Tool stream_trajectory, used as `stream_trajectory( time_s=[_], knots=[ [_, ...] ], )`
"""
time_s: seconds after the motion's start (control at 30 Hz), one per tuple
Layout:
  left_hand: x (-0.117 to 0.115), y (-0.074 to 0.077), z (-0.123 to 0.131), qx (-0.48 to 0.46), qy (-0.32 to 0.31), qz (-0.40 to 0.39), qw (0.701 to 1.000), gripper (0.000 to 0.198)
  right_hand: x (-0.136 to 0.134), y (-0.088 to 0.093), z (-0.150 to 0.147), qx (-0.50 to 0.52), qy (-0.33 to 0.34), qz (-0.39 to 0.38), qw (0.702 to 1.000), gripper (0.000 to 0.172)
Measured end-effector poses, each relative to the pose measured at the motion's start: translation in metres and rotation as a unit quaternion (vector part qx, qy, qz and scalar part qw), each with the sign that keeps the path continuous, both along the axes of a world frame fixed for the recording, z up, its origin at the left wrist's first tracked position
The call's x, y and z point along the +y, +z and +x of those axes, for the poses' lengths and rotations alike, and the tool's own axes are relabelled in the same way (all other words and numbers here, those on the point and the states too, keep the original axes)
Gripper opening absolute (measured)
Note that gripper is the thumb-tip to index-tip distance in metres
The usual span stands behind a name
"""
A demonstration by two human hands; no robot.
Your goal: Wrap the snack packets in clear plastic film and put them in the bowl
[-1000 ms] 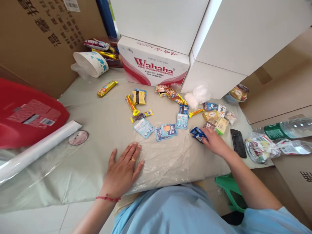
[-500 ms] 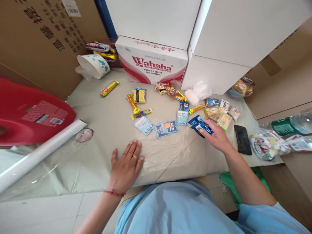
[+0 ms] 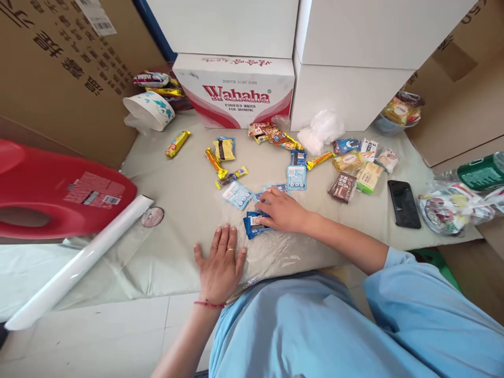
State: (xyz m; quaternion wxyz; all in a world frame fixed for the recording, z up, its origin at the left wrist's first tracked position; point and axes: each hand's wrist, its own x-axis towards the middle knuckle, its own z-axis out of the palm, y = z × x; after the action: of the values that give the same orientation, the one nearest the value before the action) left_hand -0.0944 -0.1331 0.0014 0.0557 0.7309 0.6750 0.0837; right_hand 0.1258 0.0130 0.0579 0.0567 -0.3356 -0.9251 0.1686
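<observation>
From where I watch, I see the left hand (image 3: 220, 262) lying flat on the counter (image 3: 169, 262), its fingers spread and holding nothing. The right hand (image 3: 281, 211) is half curled over the dark blue packets (image 3: 249, 227); I cannot tell if it grips them. These packets are near the left fingertips, in front of a light blue packet (image 3: 237, 195).

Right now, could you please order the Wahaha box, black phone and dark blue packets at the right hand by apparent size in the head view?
1. Wahaha box
2. Black phone
3. Dark blue packets, going by the visible part; the right hand covers some
</observation>
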Motion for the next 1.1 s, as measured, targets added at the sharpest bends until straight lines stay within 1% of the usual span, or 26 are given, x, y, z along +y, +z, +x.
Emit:
stream_trajectory(
  time_s=[0.07, 0.13, 0.17, 0.2, 0.27, 0.33, 0.37, 0.47, 0.6, 0.7, 0.83, 0.97, 1.03, 1.1],
  knots=[
    [0.0, -0.001, -0.001, 0.003, -0.006, -0.004, 1.0, 0.062, -0.007, -0.002, 0.004, 0.026, -0.015, 0.027, 0.999, 0.053],
    [0.0, -0.001, -0.001, 0.002, -0.011, -0.004, 1.0, 0.062, -0.015, -0.003, 0.008, 0.022, -0.003, 0.019, 1.0, 0.065],
    [0.0, -0.001, -0.001, 0.001, -0.012, -0.004, 1.0, 0.063, -0.018, -0.003, 0.008, 0.011, 0.003, 0.011, 1.0, 0.068],
    [0.0, -0.001, -0.001, 0.0, -0.012, -0.003, 1.0, 0.063, -0.021, -0.003, 0.009, -0.003, 0.003, 0.004, 1.0, 0.067],
    [0.0, -0.001, -0.001, -0.001, -0.012, -0.001, 1.0, 0.062, -0.023, -0.004, 0.007, -0.017, -0.008, -0.009, 1.0, 0.059],
    [0.0, -0.001, -0.001, 0.0, -0.012, 0.003, 1.0, 0.062, -0.022, -0.003, 0.002, -0.004, -0.015, -0.016, 1.0, 0.053],
    [0.0, -0.001, -0.001, 0.001, -0.012, 0.006, 1.0, 0.062, -0.021, -0.003, -0.002, 0.008, -0.013, -0.016, 1.0, 0.054],
    [0.0, -0.003, -0.002, 0.004, -0.014, 0.016, 1.0, 0.062, -0.022, -0.001, -0.017, 0.017, 0.013, 0.009, 1.0, 0.054],
    [0.0, -0.004, -0.002, 0.003, -0.014, 0.023, 1.0, 0.062, -0.027, -0.003, -0.027, -0.054, 0.047, 0.047, 0.996, 0.048],
    [-0.001, -0.004, -0.001, -0.003, -0.011, 0.019, 1.0, 0.061, -0.033, -0.002, -0.019, -0.079, 0.043, 0.052, 0.995, 0.045],
    [-0.001, -0.003, -0.001, -0.017, -0.006, 0.015, 1.0, 0.061, -0.037, 0.001, -0.003, -0.062, 0.037, 0.032, 0.997, 0.052],
    [-0.001, -0.004, -0.005, -0.044, -0.004, 0.005, 0.999, 0.061, -0.038, -0.006, 0.001, -0.059, 0.04, 0.015, 0.997, 0.056],
    [-0.003, -0.005, -0.012, -0.068, -0.001, 0.006, 0.998, 0.061, -0.038, -0.009, 0.005, -0.042, 0.043, 0.012, 0.998, 0.06],
    [-0.006, -0.004, -0.022, -0.099, -0.004, 0.015, 0.995, 0.062, -0.04, -0.006, 0.016, 0.007, 0.034, 0.015, 0.999, 0.064]
  ],
)
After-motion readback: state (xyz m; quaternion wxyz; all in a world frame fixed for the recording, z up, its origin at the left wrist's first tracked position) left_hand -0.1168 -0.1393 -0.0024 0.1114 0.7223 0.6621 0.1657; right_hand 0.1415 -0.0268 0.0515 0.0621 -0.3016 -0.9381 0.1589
